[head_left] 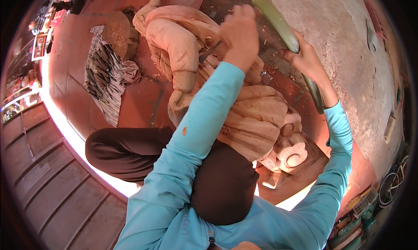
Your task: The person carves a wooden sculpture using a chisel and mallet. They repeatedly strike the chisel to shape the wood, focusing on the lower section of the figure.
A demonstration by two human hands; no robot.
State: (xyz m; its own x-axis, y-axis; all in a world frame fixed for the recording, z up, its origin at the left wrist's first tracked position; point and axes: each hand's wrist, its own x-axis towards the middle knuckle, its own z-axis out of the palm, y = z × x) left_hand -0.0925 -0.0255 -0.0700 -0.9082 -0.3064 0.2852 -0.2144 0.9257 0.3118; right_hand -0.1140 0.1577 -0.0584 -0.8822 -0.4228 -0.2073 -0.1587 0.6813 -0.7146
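A large carved wooden figure (257,119), pale reddish brown with draped folds, lies on its side in front of my legs. Over its upper middle, my left hand (241,34) is closed in a fist around a chisel. The chisel's thin dark blade (210,52) juts out to the left toward the carving; its handle is hidden in the fist. To the right, my right hand (308,60) grips a long club-shaped mallet (275,21), greenish and smooth. Its thick end points up and left beside my left fist, apart from it, and its narrower end runs down along my wrist.
Several carving tools (102,69) lie on a striped cloth (111,108) at the left, next to a wood block (119,32). Wood chips (272,69) litter the red tiled floor (146,104). A rough concrete strip (348,71) runs along the right; a bicycle (389,187) stands lower right.
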